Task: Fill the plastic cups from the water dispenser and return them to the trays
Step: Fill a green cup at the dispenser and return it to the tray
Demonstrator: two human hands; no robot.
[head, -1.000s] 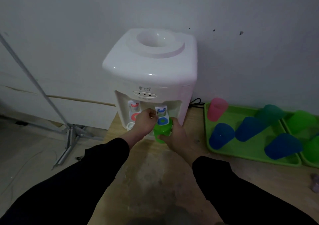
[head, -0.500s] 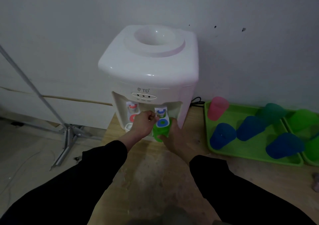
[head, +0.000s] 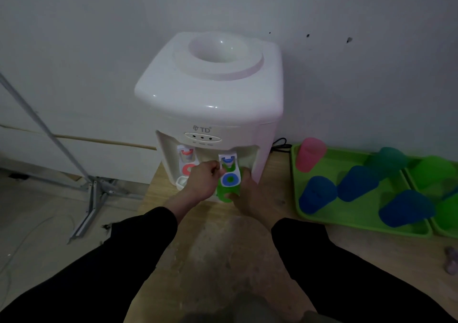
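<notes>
— Where's the translucent green plastic cup (head: 226, 191)?
— Under the blue tap (head: 229, 168) of the white tabletop water dispenser (head: 210, 104), near the wooden table's (head: 218, 243) back edge, wrapped in the right hand (head: 250, 196).
— And the left hand (head: 202, 181)?
— Closed, fingers pinching the blue tap's lever.

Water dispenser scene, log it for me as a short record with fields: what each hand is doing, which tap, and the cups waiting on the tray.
dispenser: white water dispenser, no bottle on top
tap in use: blue tap; red tap untouched
left hand: at the blue tap's lever
right hand: holds green cup under the blue tap
near tray: green, holding one pink cup, three blue cups, one teal cup
water level: cannot tell
</notes>
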